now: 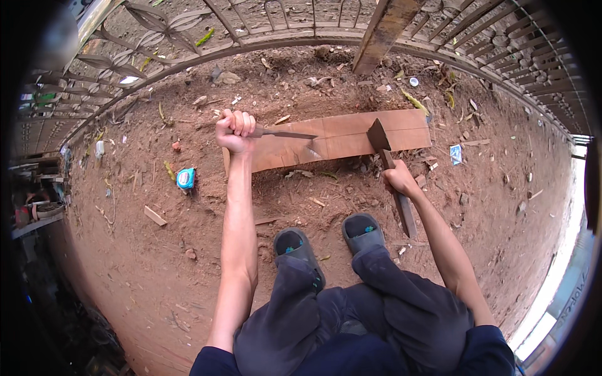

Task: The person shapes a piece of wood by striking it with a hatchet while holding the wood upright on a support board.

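A flat brown wooden plank (351, 138) lies across the dirt beyond my feet, with a thin line along it and a dark notch-like mark near its middle. My left hand (236, 130) is closed in a fist round the handle of what looks like a chisel (288, 134). Its long narrow blade points right over the plank, toward the dark mark. Whether the tip touches the wood I cannot tell. My right hand (400, 177) grips a hatchet (379, 136) partway along its wooden handle. The hatchet's dark head is over the plank's right part, and its handle end slants back toward me.
A turquoise tape measure (185, 178) rests on the dirt left of the plank. Beyond stand a curved metal fence (301, 39) and a wooden post (385, 37). My sandals (362, 230) are close in front. Wood scraps (155, 215) and litter (456, 154) dot the ground.
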